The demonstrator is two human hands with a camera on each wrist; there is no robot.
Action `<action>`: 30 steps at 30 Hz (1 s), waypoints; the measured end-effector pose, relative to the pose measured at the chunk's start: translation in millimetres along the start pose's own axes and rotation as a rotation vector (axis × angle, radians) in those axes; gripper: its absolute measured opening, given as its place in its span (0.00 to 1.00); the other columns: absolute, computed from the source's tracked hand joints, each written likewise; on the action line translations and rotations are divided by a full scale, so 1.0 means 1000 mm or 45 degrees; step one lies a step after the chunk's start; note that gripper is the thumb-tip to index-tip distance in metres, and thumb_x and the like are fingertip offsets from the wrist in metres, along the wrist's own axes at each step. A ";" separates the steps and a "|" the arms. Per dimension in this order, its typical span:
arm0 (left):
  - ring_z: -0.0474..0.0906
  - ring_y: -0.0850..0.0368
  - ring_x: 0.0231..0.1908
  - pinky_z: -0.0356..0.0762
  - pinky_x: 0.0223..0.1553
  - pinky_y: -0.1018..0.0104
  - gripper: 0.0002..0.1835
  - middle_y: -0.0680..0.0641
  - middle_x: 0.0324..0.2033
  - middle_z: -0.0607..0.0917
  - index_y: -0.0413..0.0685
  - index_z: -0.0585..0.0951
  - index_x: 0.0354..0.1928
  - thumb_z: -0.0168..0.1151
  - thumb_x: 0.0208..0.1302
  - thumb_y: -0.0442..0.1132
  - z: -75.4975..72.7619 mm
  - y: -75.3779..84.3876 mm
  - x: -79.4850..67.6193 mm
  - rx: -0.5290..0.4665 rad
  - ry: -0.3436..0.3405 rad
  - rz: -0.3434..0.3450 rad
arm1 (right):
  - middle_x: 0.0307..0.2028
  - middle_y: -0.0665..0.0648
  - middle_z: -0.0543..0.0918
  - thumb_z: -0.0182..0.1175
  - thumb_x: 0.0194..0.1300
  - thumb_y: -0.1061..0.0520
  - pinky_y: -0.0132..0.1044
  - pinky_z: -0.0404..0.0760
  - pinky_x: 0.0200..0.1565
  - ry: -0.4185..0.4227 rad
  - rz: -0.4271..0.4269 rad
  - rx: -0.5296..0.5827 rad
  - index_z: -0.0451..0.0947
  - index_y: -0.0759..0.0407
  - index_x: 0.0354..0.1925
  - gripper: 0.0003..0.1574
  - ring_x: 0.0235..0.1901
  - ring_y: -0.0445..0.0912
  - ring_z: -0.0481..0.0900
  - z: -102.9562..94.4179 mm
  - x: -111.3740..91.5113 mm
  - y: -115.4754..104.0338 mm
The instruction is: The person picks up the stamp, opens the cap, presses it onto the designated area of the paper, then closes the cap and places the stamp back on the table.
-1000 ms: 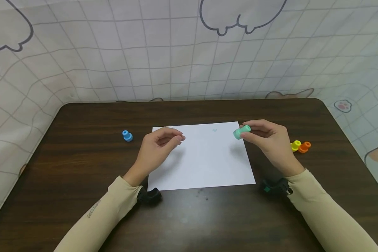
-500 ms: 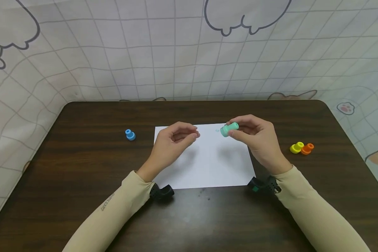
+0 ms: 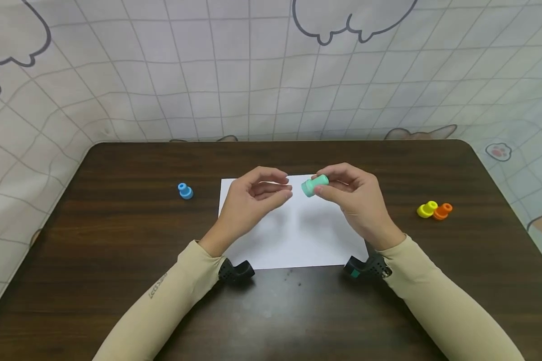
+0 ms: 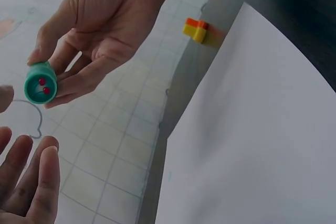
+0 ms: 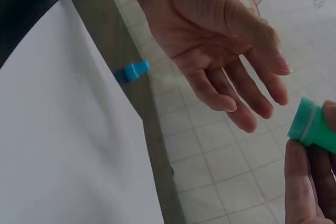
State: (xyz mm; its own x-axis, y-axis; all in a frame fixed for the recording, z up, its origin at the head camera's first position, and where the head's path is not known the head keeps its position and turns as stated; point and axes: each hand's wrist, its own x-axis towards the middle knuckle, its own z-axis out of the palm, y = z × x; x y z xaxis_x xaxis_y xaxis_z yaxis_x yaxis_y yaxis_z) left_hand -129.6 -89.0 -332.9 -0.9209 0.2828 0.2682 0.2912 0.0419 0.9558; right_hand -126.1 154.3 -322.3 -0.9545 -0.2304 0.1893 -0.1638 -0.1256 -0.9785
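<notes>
Above the white paper (image 3: pixel 293 245) on the dark table (image 3: pixel 271 326), the right hand (image 3: pixel 359 205) pinches a small green stamp (image 3: pixel 314 186) between thumb and fingers; the grip is nearly closed, only as wide as the stamp. The stamp is tilted, its wide end pointing down and toward the left hand (image 3: pixel 248 203). Inside this end, the left wrist view shows two small red shapes (image 4: pixel 44 86). The left hand is near the stamp but apart from it, with its thumb well away from its loosely bent fingers, and it holds nothing. At left of the paper stands a blue stamp (image 3: pixel 185 191); at right, a yellow stamp (image 3: pixel 426 209) and an orange stamp (image 3: pixel 443 211) are close together.
</notes>
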 end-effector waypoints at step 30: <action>0.88 0.64 0.39 0.90 0.47 0.61 0.15 0.39 0.43 0.90 0.38 0.86 0.46 0.76 0.56 0.27 0.015 -0.005 -0.007 0.074 0.000 0.262 | 0.40 0.49 0.87 0.66 0.65 0.69 0.30 0.87 0.51 -0.033 0.104 0.176 0.83 0.59 0.48 0.14 0.40 0.41 0.87 0.020 -0.007 0.015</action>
State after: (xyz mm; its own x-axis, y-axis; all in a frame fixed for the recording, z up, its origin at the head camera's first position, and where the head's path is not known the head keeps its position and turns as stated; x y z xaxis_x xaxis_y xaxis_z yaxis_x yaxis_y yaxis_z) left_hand -120.7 -77.1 -341.1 -0.8405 0.2908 0.4571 0.4877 0.0387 0.8721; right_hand -117.0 134.4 -336.2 -0.9561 -0.2702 0.1135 -0.0484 -0.2363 -0.9705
